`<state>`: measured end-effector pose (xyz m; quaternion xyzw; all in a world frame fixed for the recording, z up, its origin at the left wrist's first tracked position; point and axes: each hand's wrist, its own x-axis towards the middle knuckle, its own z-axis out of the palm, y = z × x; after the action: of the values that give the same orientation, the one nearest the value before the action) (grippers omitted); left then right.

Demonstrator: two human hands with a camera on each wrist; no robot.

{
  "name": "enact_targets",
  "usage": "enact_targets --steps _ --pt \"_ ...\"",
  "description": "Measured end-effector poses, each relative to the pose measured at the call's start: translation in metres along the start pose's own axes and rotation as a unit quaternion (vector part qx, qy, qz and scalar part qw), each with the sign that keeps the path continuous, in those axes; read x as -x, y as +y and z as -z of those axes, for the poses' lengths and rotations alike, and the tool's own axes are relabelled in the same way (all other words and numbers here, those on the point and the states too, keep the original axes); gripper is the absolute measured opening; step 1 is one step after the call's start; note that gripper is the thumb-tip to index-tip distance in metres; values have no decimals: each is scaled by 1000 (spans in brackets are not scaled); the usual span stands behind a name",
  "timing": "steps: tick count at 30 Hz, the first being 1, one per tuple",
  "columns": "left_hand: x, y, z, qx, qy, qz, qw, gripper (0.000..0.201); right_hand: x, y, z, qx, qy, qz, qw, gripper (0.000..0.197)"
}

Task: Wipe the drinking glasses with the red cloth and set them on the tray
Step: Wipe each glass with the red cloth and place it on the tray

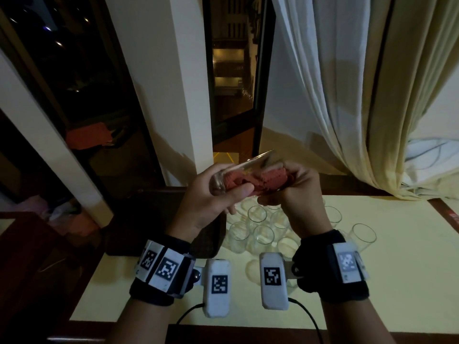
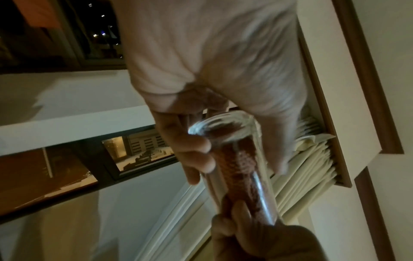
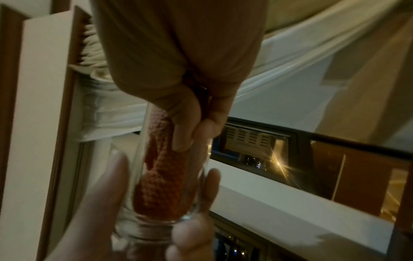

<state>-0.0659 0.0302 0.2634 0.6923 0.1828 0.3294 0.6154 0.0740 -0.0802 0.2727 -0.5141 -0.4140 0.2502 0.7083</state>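
Two hands up over table [image 1: 397, 269]. Dark tray [image 1: 139, 219] at left. Left hand [image 1: 211, 202] grips base of tall drinking glass [image 1: 248, 165], tilted sideways. Red cloth [image 1: 260, 181] stuffed inside glass; right hand [image 1: 295, 192] clutches cloth at rim. More glasses [image 1: 258, 214] clustered on table below.

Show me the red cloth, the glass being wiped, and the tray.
Red cloth [image 3: 161, 185], right wrist view, bunched end inside the glass.
Glass [image 2: 263, 192], left wrist view, side wall.
Tray [image 1: 149, 219], head view, dark surface under the left hand.
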Motion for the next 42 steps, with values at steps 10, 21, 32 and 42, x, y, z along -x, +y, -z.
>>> enact_targets --steps 10,21,32,42 --pt "5 2 6 -155 24 -107 982 75 5 1 6 -66 -46 -54 995 45" --pt "10 -3 9 -52 4 -53 997 68 6 4 2 -61 -69 -58 994 35" --pt "11 -5 0 23 37 -32 999 58 11 0 -1 -26 -20 -42 999 55" --pt "13 -6 0 -88 18 -102 991 67 11 3 8 -63 -37 -56 996 26"
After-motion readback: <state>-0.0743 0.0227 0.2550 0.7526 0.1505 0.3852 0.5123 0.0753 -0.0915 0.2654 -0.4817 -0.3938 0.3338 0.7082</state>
